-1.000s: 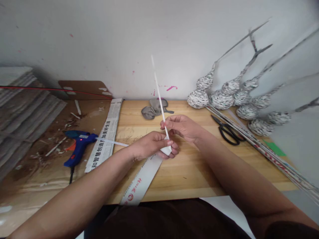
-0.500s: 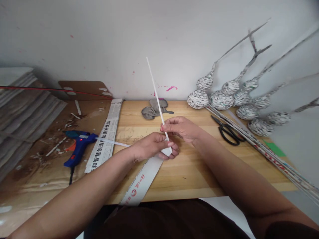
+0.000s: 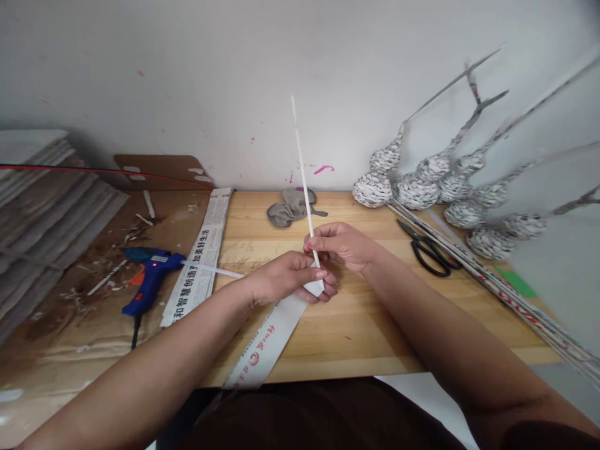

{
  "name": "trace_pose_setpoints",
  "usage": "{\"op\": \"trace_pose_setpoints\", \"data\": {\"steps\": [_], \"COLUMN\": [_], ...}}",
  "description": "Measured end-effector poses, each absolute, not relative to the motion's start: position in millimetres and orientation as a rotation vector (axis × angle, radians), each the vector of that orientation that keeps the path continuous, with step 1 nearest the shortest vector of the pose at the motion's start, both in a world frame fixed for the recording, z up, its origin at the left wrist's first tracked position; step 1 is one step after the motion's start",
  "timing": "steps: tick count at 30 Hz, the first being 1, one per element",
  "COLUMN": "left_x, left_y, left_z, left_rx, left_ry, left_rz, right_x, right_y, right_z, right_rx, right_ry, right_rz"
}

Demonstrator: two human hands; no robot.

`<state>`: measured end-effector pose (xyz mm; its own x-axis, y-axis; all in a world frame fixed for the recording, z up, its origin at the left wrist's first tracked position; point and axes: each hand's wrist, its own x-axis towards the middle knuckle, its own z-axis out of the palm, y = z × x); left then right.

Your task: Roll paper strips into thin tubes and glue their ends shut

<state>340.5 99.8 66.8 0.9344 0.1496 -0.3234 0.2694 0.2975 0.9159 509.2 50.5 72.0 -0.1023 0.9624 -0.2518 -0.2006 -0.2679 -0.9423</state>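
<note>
My left hand [image 3: 288,277] is closed round a paper strip [image 3: 269,340], pale with red print, whose lower part trails toward the table's front edge. The strip's upper end is folded or wrapped near the foot of a thin white stick [image 3: 304,169]. My right hand [image 3: 341,245] pinches that stick between thumb and fingers just above my left hand. The stick points up and leans slightly left. Whether it is rolled paper or a solid rod I cannot tell.
A blue glue gun [image 3: 150,275] lies left on cardboard beside newspaper strips [image 3: 197,269]. Grey cloth [image 3: 290,206] sits at the back. To the right are black scissors [image 3: 429,250], long paper rods [image 3: 469,269] and several woven paper gourds [image 3: 417,189]. Stacked paper [image 3: 42,212] stands far left.
The white stick has swung more upright, its tip moving right. My right hand has shifted slightly while still pinching it; my left hand stays in place on the strip.
</note>
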Motion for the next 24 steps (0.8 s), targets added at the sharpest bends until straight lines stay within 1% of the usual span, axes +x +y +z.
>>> {"op": "trace_pose_setpoints", "data": {"steps": [4,6,8,11,13,17,20,24], "left_x": [339.0,338.0,337.2,336.5,336.0,335.3,335.3,334.9], "left_y": [101.7,102.9,103.8,104.1,104.3,106.8,109.7,112.2], "left_z": [65.7,65.8,66.7,69.5,71.7,72.8,70.8,68.2], "left_rx": [1.266,1.251,1.234,1.235,1.256,1.264,1.244,1.233], "left_ry": [0.348,0.342,0.346,0.350,0.352,0.337,0.349,0.350], "left_rz": [-0.071,-0.082,-0.088,-0.091,-0.090,-0.082,-0.067,-0.066], "right_x": [506.8,510.4,515.3,518.4,515.6,508.1,511.6,520.1], "right_y": [53.4,59.3,70.4,95.1,113.1,138.3,140.1,119.4], "right_z": [69.1,66.6,62.9,55.6,51.0,46.9,48.1,54.8], "right_rx": [-1.272,-1.362,-1.519,-1.797,-1.933,-2.050,-2.024,-1.892], "right_ry": [-1.014,-1.104,-1.256,-1.547,-1.728,-1.838,-1.763,-1.571], "right_rz": [1.393,1.208,0.917,0.343,0.131,0.059,0.084,0.169]}}
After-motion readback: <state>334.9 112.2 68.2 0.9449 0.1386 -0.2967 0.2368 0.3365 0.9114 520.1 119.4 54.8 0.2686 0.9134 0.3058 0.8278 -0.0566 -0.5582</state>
